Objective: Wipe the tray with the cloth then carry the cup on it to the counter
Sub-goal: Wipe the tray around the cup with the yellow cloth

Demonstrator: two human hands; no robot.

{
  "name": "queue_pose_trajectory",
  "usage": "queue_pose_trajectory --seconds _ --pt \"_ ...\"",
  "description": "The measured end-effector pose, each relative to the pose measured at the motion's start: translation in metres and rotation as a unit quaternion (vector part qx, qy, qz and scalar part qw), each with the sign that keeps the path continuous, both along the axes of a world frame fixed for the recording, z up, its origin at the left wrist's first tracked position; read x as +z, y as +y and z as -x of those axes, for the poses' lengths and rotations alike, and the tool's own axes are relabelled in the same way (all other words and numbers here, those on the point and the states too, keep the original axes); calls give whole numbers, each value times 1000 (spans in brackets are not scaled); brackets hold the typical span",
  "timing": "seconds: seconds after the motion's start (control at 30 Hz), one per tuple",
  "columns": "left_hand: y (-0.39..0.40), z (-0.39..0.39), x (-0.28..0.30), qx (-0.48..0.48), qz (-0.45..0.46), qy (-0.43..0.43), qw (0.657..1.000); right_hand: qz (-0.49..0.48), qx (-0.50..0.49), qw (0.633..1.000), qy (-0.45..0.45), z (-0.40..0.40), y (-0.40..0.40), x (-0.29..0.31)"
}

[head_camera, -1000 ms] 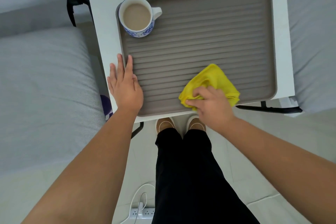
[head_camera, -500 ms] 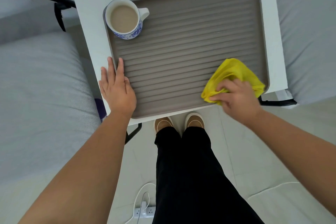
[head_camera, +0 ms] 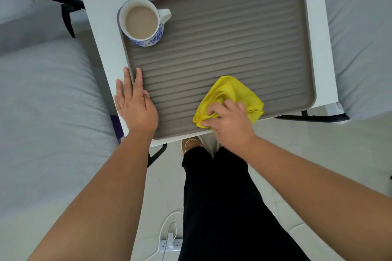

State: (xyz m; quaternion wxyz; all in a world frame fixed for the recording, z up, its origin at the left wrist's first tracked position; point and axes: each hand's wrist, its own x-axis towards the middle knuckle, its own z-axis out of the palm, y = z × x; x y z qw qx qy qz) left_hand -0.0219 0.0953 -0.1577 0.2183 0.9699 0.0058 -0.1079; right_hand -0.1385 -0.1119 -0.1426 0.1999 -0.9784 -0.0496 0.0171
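**— Ann:** Wiping is the step in hand, by my read. The right hand [head_camera: 230, 126] has its fingers bunched on the crumpled yellow cloth [head_camera: 230, 96], pressing it onto the near edge of the ribbed grey-brown rectangular tray [head_camera: 222, 48].

**— Ben:** And the left hand [head_camera: 135, 105]?

**— Ann:** Flat, fingers straight and close together, resting across the tray's near-left rim, steadying it, I judge.

**— Ben:** How far along?

**— Ann:** Early, I'd say. The white cup with the blue floral band [head_camera: 143, 23] stands upright in the tray's far-left corner, handle pointing right, full of pale milky drink, well apart from the cloth. Carrying it to the counter is all left to do, and no counter shows.

**— Ben:** Is the tray clean?

**— Ann:** Cannot tell; no marks or wet streaks stand out on the ridges.

**— Ben:** What about the surroundings?

**— Ann:** The tray sits on a small white table [head_camera: 99, 34] with black metal legs. Grey upholstered seating [head_camera: 42, 112] flanks both sides. Below, a pale tiled floor [head_camera: 318, 154], black trousers, tan shoes, and a white power strip [head_camera: 170, 243] with a cable plugged in.
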Motion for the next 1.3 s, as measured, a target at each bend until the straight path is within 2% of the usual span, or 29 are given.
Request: queue_pose_trajectory --seconds 0.13,0.27,0.4,0.5,0.63,0.77,1.0,1.3 --pt "0 0 -1 -3 -5 -9 1000 -16 32 999 30 -15 43 0" --pt "0 1 -2 -5 -9 -11 1000 -31 20 999 27 -26 41 0" --pt "0 2 -1 -11 -12 -7 1000 -52 -68 996 5 -33 -5 -1" --pt "-1 1 -1 -13 -18 -9 1000 -22 -173 985 7 -29 -57 -2" --pt "-1 1 -1 -13 -13 -11 1000 39 -302 952 37 -17 -100 10" --pt "0 1 -2 -15 -12 -11 1000 135 -413 894 111 -8 -97 11" --pt "-1 1 -2 -11 -12 -11 1000 68 -520 833 175 -14 -66 14" --pt "-2 1 -2 -8 -9 -15 1000 50 -394 901 175 -13 15 27"
